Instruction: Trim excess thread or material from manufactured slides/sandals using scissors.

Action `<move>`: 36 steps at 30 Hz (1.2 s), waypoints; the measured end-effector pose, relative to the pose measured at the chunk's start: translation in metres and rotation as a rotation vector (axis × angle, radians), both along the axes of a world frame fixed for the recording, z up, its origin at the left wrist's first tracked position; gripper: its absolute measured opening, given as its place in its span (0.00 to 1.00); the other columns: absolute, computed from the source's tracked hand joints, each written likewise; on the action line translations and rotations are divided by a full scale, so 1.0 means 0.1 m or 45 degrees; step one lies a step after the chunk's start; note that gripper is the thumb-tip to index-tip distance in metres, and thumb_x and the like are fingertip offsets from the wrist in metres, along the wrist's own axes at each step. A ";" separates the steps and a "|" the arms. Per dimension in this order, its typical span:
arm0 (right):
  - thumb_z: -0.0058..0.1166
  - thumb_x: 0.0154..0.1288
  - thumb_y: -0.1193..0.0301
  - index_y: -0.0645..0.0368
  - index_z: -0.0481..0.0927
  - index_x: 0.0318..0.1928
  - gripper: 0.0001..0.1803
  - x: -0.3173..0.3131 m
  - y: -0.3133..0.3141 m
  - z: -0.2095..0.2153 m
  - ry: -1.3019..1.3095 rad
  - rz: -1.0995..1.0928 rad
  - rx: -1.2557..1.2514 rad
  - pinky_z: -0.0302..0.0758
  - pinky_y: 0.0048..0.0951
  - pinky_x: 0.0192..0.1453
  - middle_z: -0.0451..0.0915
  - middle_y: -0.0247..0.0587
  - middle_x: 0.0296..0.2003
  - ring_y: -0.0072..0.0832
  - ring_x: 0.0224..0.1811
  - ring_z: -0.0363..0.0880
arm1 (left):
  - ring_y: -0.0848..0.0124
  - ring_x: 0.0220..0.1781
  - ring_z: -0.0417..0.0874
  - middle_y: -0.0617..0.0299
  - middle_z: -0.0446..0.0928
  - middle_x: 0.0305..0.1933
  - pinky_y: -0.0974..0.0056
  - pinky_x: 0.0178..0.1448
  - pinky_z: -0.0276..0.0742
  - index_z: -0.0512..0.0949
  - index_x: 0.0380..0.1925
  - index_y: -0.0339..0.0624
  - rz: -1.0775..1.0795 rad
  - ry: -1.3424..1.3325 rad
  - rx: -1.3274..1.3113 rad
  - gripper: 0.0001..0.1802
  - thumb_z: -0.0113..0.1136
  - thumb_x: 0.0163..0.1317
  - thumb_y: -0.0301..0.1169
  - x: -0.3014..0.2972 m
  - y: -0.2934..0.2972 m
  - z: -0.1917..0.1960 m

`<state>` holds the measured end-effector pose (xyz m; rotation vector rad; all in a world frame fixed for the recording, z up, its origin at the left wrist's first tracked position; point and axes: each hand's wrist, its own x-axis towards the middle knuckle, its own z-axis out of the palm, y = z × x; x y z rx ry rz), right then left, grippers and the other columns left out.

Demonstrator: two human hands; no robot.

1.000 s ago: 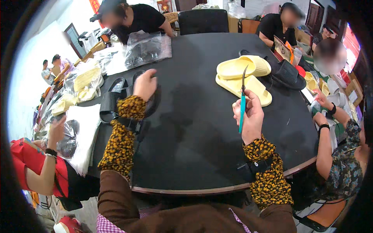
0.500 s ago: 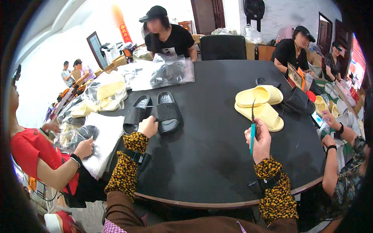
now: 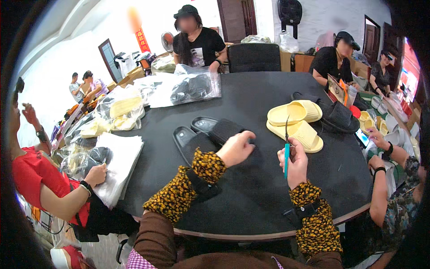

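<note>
A pair of black slippers lies on the dark table in front of me, toes angled toward the right. My left hand [image 3: 236,149] is closed at the toe end of the farther black slipper [image 3: 224,131], and my forearm covers part of the nearer black slipper [image 3: 184,139]. In my right hand [image 3: 295,163] is a slim teal-handled tool [image 3: 286,157] with a thin, curved dark tip pointing away from me. Just beyond that hand rests a pair of pale yellow slippers [image 3: 301,134], one partly over the other.
Black slippers [image 3: 338,115] lie behind the yellow pair. White plastic bags [image 3: 121,166] and bagged yellow slippers [image 3: 122,110] cover the table's left side. A bagged black pair [image 3: 192,87] lies at the far edge. Co-workers sit or stand at left, far side and right.
My left hand has moved right, and the black slippers have turned from pointing toward me to pointing right. My right hand keeps the teal tool nearly in place. The red-clothed person at left raised a hand.
</note>
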<state>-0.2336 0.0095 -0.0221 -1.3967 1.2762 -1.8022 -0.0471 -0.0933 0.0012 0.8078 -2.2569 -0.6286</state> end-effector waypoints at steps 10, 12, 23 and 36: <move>0.53 0.59 0.77 0.65 0.65 0.55 0.23 0.06 0.05 0.09 -0.085 0.108 0.095 0.64 0.15 0.21 0.72 0.33 0.29 0.15 0.22 0.69 | 0.75 0.31 0.78 0.59 0.79 0.31 0.68 0.38 0.76 0.77 0.39 0.35 -0.155 0.195 -0.010 0.10 0.51 0.57 0.21 -0.21 0.23 0.09; 0.56 0.58 0.74 0.64 0.66 0.55 0.24 0.05 0.08 0.19 -0.343 0.360 0.286 0.64 0.16 0.19 0.72 0.34 0.28 0.15 0.21 0.69 | 0.62 0.36 0.83 0.50 0.80 0.34 0.64 0.42 0.77 0.77 0.36 0.34 -0.046 0.141 0.123 0.10 0.51 0.54 0.21 -0.08 0.19 0.16; 0.52 0.62 0.69 0.60 0.70 0.48 0.15 0.01 0.07 0.16 -0.526 0.886 0.780 0.66 0.17 0.17 0.72 0.30 0.25 0.15 0.19 0.70 | 0.72 0.29 0.79 0.57 0.78 0.26 0.69 0.37 0.74 0.77 0.38 0.34 0.168 0.105 0.014 0.10 0.50 0.57 0.21 0.16 0.10 0.04; 0.50 0.61 0.67 0.64 0.67 0.51 0.20 0.12 0.12 0.10 -0.641 1.117 0.863 0.76 0.26 0.23 0.75 0.40 0.30 0.24 0.27 0.76 | 0.79 0.33 0.74 0.65 0.75 0.29 0.74 0.40 0.69 0.72 0.44 0.31 -0.009 0.395 0.515 0.12 0.50 0.59 0.21 0.26 -0.04 0.02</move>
